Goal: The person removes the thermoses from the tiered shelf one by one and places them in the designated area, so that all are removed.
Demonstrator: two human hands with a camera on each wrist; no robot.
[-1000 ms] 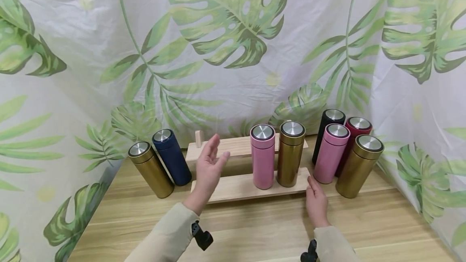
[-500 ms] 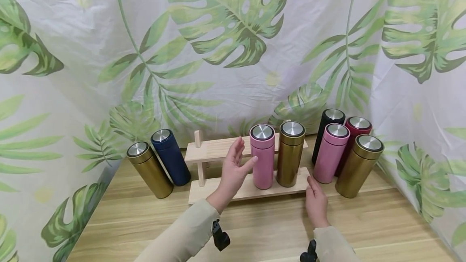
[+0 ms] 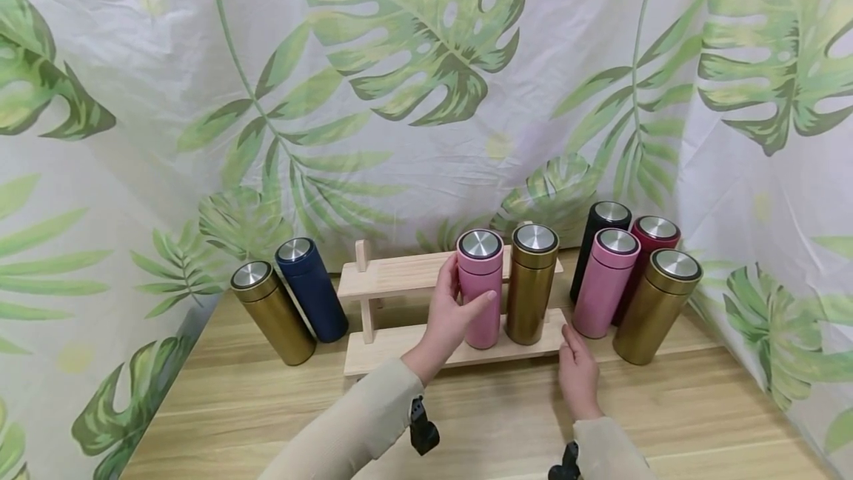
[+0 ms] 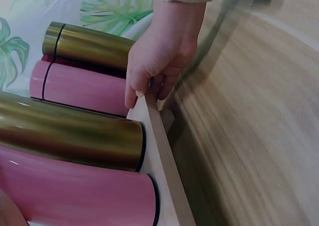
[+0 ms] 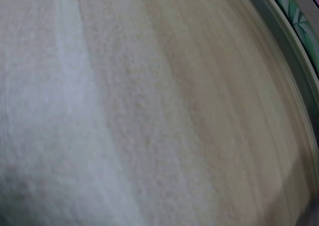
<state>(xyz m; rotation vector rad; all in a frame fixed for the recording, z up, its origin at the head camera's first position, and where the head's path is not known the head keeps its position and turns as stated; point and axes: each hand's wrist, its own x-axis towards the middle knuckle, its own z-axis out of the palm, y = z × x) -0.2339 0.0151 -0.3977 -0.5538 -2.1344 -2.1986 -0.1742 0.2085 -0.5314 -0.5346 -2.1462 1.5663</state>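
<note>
My left hand (image 3: 445, 326) is at a pink thermos (image 3: 481, 272) on the lower board of a two-tier wooden rack (image 3: 393, 343). Its thumb lies across the thermos front, while the fingers go round the left side, their tips hidden behind it. Just right of that thermos, a gold thermos (image 3: 531, 287) stands upright on the same board. My right hand (image 3: 578, 376) grips the right end of the lower board; the left wrist view shows its fingers curled at the board's corner. In the right wrist view there is mostly blurred tabletop (image 5: 199, 111).
Left of the rack stand a gold thermos (image 3: 276, 313) and a navy thermos (image 3: 313, 291). Grouped at its right are a black thermos (image 3: 586, 250), a pink thermos (image 3: 605, 287), a red thermos (image 3: 656, 232) and another gold thermos (image 3: 656, 310). A leaf-patterned cloth (image 3: 426, 169) hangs behind.
My left hand has moved right, from over the rack's left part to the pink thermos, and has come round it. My right hand has stayed at the board's end.
</note>
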